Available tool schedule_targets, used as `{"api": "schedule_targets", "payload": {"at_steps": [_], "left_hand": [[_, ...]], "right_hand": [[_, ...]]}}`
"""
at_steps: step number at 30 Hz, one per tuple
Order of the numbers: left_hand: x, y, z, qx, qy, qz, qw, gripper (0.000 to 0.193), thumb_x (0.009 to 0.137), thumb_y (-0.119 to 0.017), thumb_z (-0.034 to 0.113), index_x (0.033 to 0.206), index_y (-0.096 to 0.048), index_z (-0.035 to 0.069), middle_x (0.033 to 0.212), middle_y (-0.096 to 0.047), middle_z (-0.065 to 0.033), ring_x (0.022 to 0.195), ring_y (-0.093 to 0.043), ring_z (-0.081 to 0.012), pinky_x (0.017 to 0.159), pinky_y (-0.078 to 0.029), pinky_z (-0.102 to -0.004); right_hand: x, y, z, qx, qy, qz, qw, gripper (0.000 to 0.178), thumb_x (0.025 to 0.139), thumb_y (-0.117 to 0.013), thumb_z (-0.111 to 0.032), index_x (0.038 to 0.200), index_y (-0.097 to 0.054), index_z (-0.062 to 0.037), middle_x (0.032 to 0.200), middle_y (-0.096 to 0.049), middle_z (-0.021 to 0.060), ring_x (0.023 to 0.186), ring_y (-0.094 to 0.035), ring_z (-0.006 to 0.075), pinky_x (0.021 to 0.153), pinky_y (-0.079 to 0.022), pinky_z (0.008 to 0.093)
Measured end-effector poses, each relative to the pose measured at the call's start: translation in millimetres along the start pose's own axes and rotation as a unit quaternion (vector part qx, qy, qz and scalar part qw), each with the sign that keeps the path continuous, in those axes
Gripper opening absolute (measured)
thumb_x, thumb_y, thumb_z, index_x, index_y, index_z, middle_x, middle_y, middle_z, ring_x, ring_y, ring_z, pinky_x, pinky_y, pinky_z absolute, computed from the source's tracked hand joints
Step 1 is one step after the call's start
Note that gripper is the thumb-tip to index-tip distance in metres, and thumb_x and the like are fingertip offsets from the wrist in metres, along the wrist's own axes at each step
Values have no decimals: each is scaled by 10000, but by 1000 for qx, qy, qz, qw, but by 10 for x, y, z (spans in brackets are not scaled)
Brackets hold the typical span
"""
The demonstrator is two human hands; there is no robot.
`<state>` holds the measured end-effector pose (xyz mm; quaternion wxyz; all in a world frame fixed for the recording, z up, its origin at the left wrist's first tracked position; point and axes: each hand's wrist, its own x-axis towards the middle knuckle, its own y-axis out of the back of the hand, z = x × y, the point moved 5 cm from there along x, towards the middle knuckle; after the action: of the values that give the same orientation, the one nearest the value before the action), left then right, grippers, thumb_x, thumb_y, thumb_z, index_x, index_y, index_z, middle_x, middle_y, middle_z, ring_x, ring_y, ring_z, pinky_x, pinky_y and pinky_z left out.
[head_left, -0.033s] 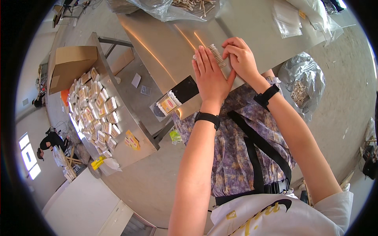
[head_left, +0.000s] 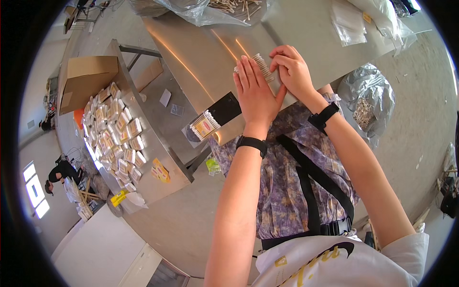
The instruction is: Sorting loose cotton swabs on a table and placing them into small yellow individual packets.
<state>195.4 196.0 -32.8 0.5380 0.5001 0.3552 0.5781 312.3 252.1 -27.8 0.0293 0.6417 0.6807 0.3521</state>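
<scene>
My left hand (head_left: 256, 93) lies flat, fingers stretched, over a row of cotton swabs (head_left: 263, 67) on the metal table (head_left: 191, 57). It covers much of the row; the white tips show beyond its fingers. At the row's right end, my right hand (head_left: 294, 71) has its fingers curled in, and whatever they hold, if anything, is hidden. Left of my left hand, a black flat piece (head_left: 224, 109) lies at the table's near edge. On its outer end sits a clear pack of cotton swabs (head_left: 204, 126) with a yellow and red label.
Loose swabs (head_left: 234, 5) lie in a clear plastic bag at the far edge. Clear bags (head_left: 348, 24) rest at far right. Many packed swabs (head_left: 114, 129) and a cardboard box (head_left: 88, 79) occupy the left table. A plastic-lined container (head_left: 368, 107) with swabs stands right. A person (head_left: 64, 171) is far left.
</scene>
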Motion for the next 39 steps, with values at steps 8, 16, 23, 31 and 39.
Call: {"api": "schedule_targets", "payload": {"at_steps": [8, 16, 23, 31, 39], "left_hand": [[8, -5, -16, -6, -1, 2, 1000, 983, 898, -572, 591, 1506, -263, -118, 1591, -250, -311, 1508, -208, -423, 1219, -197, -523], [-8, -15, -13, 0, -1, 2, 1000, 1003, 887, -575, 609, 1507, -264, -116, 1593, -246, -310, 1511, -205, -418, 1220, -195, -522], [-8, -12, -16, 4, -3, 4, 1000, 1003, 887, -569, 617, 1505, -270, -114, 1591, -255, -308, 1509, -212, -417, 1219, -199, -520], [-3, -7, -14, 4, -1, 5, 1000, 992, 888, -569, 614, 1499, -284, -113, 1586, -267, -307, 1506, -219, -419, 1217, -205, -520], [-1, -6, -15, -2, -1, 4, 1000, 993, 885, -575, 611, 1496, -288, -117, 1586, -262, -311, 1506, -215, -422, 1218, -200, -521]], "right_hand": [[10, -19, -9, -20, 13, -25, 999, 120, 787, -591, 25, 727, -651, -61, 1019, -642, 54, 999, -610, 277, 887, -507, 385], [3, -21, -16, -25, 8, -14, 1000, 115, 783, -588, 29, 758, -652, -63, 1029, -637, 56, 1006, -609, 276, 891, -508, 385], [2, -23, -23, -38, 16, -18, 999, 112, 779, -593, 25, 790, -655, -68, 1028, -633, 57, 1015, -607, 277, 895, -507, 387], [12, -42, -34, -60, 35, -9, 998, 160, 773, -588, 29, 860, -656, -86, 1053, -625, 50, 1029, -603, 279, 897, -500, 393], [6, -43, -38, -73, 38, -21, 996, 142, 777, -587, 22, 837, -654, -87, 1058, -623, 47, 1044, -597, 269, 899, -496, 392]]}}
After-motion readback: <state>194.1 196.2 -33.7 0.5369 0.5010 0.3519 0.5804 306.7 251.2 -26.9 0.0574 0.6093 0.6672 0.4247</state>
